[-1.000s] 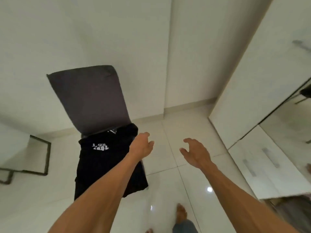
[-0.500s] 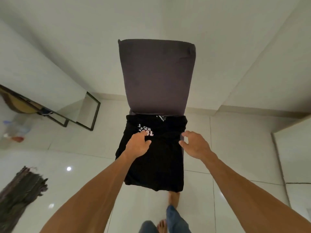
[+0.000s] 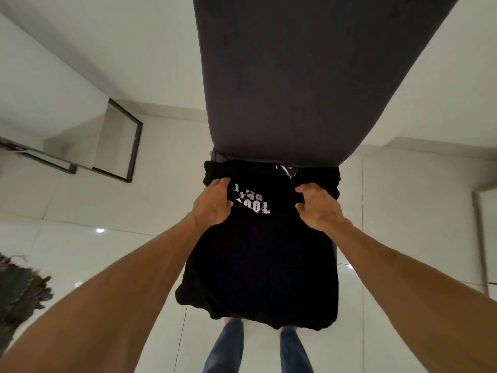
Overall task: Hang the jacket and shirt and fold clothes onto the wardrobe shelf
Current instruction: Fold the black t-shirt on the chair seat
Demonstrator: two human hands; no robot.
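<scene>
A black T-shirt (image 3: 258,265) with white print lies over the seat of a dark grey chair (image 3: 295,76) and hangs off the seat's front edge. My left hand (image 3: 213,203) pinches the shirt's upper left part, just left of the print. On the upper right part, my right hand (image 3: 317,207) grips the fabric with curled fingers. A small label shows at the shirt's collar by the chair back. The chair seat is hidden under the shirt.
Glossy white floor tiles surround the chair. A black-framed mirror (image 3: 118,146) leans against the left wall. A dark fringed cloth (image 3: 18,294) lies on the floor at the far left. My jeans and feet (image 3: 258,345) stand right before the chair. A white wardrobe edge (image 3: 484,238) is at right.
I have stepped close to the chair and bent over it. Both hands went from open in the air to closing on the black T-shirt's upper part.
</scene>
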